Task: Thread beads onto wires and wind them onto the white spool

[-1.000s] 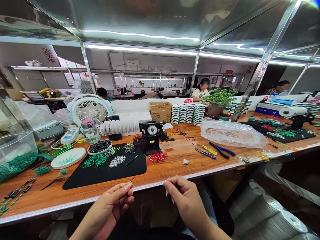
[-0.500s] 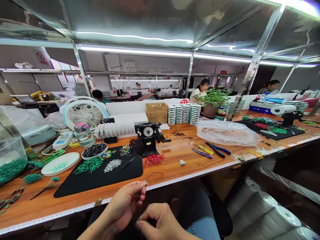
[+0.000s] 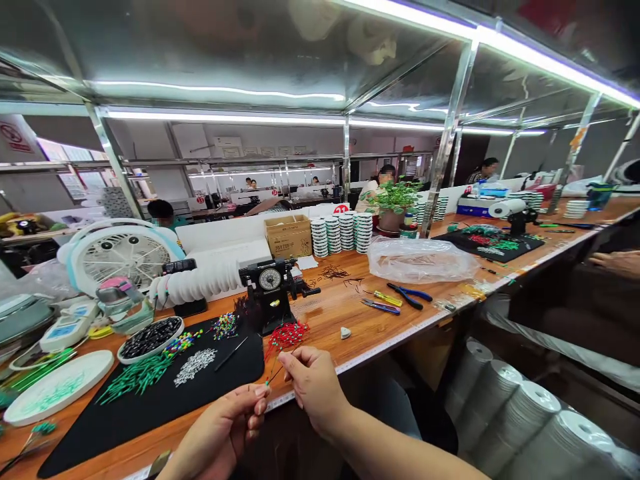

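My left hand [image 3: 225, 423] is closed in a pinch at the table's front edge, with a tiny green bead [image 3: 267, 383] showing at its fingertips. From the bead a short thin dark cord [image 3: 273, 375] runs up to my right hand [image 3: 317, 387], which has its thumb and forefinger closed on the cord's other end. Just beyond the fingers lies a pile of red cords with small beads [image 3: 289, 335]. Left of it, a black mat [image 3: 165, 393] carries green pieces [image 3: 137, 378], small silvery parts [image 3: 194, 367] and coloured beads [image 3: 225, 325].
A black winder with a dial [image 3: 271, 280] stands behind the red pile, with white discs [image 3: 197, 283] on its shaft. To the right lie nippers [image 3: 381, 307], blue-handled pliers [image 3: 410, 295] and a plastic bag [image 3: 423, 260]. Another person's hand [image 3: 617, 261] shows at the right edge.
My right hand has risen from below the table edge to the cord's free end above the bead and closed on it. The view has turned to the right.
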